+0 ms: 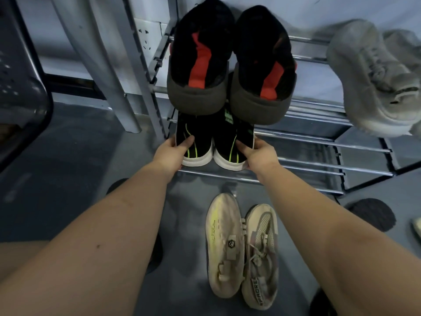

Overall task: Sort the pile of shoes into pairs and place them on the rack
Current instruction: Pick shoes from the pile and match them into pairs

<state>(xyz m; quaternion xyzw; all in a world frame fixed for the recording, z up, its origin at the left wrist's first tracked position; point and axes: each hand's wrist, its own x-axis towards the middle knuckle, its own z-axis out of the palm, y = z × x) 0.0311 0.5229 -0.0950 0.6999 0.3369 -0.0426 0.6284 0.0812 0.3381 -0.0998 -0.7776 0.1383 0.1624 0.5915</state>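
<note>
A pair of black sneakers with neon-green stripes and white soles (214,144) sits heels toward me on a lower shelf of the metal shoe rack (319,144). My left hand (173,151) grips the left shoe's heel, thumb on its back. My right hand (255,153) grips the right shoe's heel the same way. On the shelf above stands a pair of black shoes with red heel strips (230,62). A pale grey sneaker (373,78) rests on the upper shelf at the right. A beige pair (243,249) lies side by side on the floor between my forearms.
A dark chair (20,87) stands at the left, and a grey post (107,71) rises beside the rack. Dark round marks (373,213) dot the grey floor. The edge of another light shoe (417,226) shows at the far right.
</note>
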